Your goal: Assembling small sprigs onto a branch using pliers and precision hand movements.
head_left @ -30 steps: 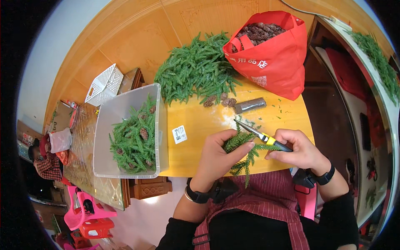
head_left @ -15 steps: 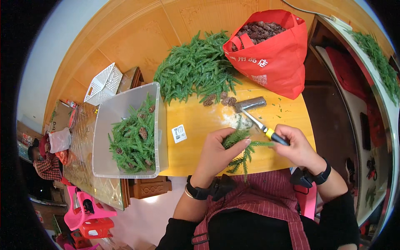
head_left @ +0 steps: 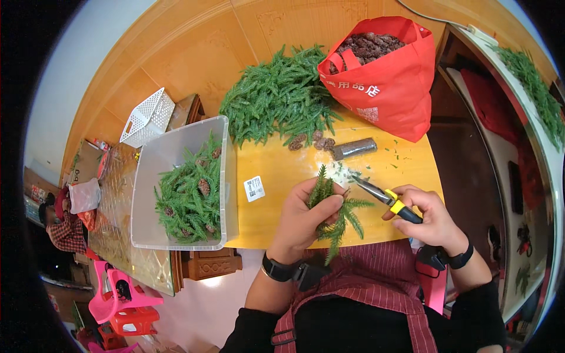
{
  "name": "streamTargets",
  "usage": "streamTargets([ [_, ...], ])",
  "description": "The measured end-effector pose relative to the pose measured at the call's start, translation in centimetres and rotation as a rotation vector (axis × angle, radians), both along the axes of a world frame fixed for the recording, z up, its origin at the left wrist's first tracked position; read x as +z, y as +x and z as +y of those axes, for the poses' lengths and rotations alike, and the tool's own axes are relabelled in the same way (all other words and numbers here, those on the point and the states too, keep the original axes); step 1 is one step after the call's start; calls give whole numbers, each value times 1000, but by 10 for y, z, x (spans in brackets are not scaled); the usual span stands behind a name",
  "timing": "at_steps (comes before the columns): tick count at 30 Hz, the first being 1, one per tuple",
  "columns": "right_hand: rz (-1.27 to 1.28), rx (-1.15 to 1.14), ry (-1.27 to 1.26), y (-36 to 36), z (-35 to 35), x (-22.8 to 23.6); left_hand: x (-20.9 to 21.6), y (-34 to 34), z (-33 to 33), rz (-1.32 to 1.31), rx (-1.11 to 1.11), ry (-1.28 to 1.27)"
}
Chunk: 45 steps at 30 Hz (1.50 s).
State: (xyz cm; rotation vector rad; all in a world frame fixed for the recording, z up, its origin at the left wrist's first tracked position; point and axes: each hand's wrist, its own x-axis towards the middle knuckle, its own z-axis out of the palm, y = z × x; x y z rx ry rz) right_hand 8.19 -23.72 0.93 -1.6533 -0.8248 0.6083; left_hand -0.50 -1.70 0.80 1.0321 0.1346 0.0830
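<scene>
Pinched in my left hand (head_left: pixel 299 222) is a green artificial pine sprig (head_left: pixel 335 235), its needled tips spreading away from the fingers. My right hand (head_left: pixel 434 219) grips pliers (head_left: pixel 395 203) with black-and-yellow handles and long metal jaws. Those jaws point left, just beyond the sprig; I cannot tell whether they touch it. Past them on the yellow table (head_left: pixel 268 220) lie white powder, a dark clear-wrapped bar (head_left: pixel 354 148) and a few pine cones (head_left: pixel 296 142).
A clear plastic bin (head_left: pixel 178 247) on the left holds pine sprigs and cones. Loose sprigs (head_left: pixel 279 97) are heaped at the back, beside a red bag (head_left: pixel 391 97) of pine cones. A white label (head_left: pixel 254 188) lies near the bin, and a white basket (head_left: pixel 147 117) stands farther left.
The pliers' jaws have swung left and nearer to me, away from the dark bar. My right hand has shifted slightly right, and the sprig has turned in my left hand.
</scene>
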Motion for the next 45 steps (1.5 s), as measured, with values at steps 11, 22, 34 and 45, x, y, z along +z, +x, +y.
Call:
streamTargets([
  [11, -549, -23, 62, 4, 5, -5, -20, -3, -1, -35, -235, -228],
  [22, -601, -24, 97, 7, 6, -7, -14, -3, -10, -89, -294, -330],
  [34, -628, -15, 142, 8, 7, -10, -14, -1, -10, -100, -353, -374],
  [45, -596, 10, 119, 5, 5, -3, -16, -1, -8, -94, -317, -321],
])
